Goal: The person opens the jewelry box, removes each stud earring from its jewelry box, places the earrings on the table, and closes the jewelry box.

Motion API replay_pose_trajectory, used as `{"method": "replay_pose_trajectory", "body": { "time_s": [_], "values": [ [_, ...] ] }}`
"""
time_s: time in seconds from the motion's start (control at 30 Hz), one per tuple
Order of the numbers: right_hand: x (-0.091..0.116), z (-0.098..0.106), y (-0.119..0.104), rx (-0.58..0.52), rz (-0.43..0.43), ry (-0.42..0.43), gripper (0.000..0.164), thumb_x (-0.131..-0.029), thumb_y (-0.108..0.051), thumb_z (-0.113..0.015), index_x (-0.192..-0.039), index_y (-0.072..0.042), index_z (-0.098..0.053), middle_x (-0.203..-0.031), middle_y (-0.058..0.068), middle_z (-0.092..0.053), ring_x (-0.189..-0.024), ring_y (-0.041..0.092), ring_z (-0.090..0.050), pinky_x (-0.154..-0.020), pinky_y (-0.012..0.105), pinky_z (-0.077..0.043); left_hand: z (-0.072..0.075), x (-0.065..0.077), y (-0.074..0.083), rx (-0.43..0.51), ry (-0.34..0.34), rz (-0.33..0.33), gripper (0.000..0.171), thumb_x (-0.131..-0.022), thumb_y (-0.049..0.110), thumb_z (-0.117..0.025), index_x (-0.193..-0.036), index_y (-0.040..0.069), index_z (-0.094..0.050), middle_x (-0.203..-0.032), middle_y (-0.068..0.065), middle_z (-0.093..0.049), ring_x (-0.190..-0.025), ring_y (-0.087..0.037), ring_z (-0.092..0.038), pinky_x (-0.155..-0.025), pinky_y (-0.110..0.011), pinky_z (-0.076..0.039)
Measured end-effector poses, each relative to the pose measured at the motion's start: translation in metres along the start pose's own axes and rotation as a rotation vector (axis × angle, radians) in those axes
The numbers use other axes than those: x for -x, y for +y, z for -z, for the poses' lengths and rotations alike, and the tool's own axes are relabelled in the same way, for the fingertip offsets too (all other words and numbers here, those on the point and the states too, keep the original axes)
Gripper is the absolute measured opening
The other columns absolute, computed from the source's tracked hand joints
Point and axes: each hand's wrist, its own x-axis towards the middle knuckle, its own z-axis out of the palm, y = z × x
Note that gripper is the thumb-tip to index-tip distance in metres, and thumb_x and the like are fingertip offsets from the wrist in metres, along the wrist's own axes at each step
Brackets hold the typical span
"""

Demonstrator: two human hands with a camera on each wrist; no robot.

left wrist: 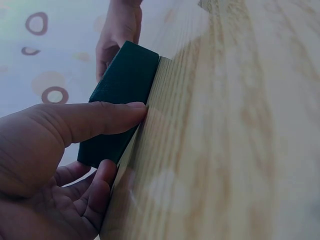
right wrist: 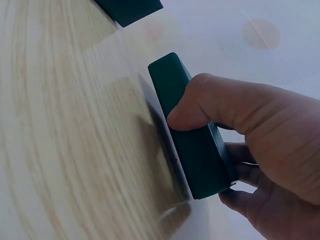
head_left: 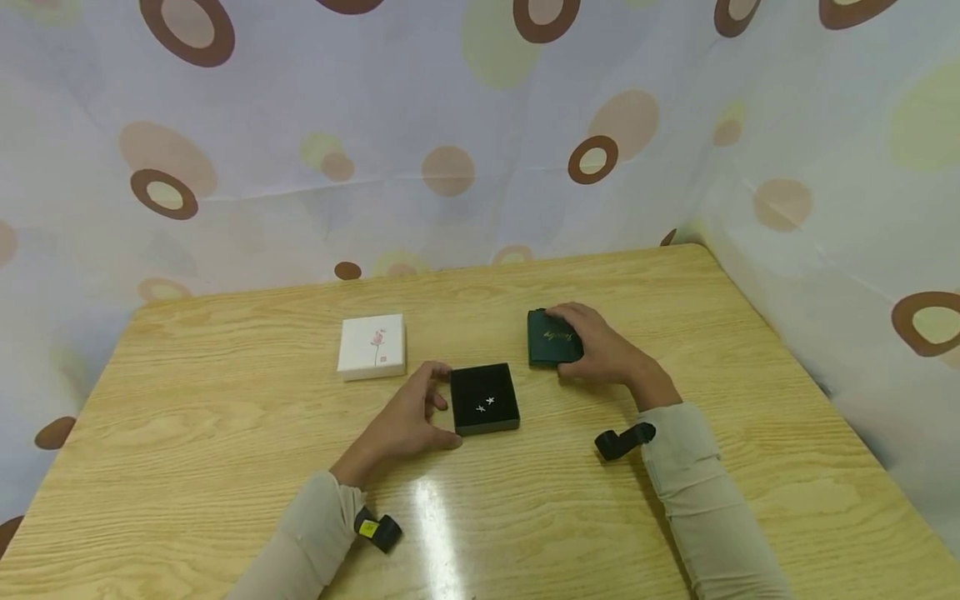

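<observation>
Tabletop (head_left: pixel 187 433): two hands (head_left: pixel 408 421) (head_left: pixel 603 350), right pinching one lid (head_left: pixel 546 340), left at one box (head_left: pixel 472 385), hold unclear.

Right wrist view: the right hand (right wrist: pixel 260 135) gripped a dark green box (right wrist: pixel 192 155), thumb against one side, near the wood-grained tabletop (right wrist: pixel 60 125); a second green object (right wrist: pixel 131 9) lay apart, cropped above.

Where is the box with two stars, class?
In the head view, the open box sits near centre on the table, right of the left hand, left of the green lid.
</observation>
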Motion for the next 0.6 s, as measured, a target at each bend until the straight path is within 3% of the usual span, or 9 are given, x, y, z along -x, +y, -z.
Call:
{"method": "replay_pose_trajectory", "body": {
  "time_s": [0.6],
  "values": [
    [-0.0014, -0.0058, -0.0002, 0.003, -0.031, -0.031, 0.084, -0.082, -0.01, -0.072, -0.155, -0.006, -0.03, -0.16, 0.023, -0.023, -0.148, 0.044, -0.021, -0.11, 0.064, -0.033, 0.0, -0.0011, -0.0014, -0.009, 0.011, -0.012, 0.091, -0.067, 0.008, -0.091, -0.142, 0.013, -0.039, -0.116, -0.008, -0.055, -0.094, -0.018, -0.05, -0.075, -0.026, -0.042]
  ]
}}
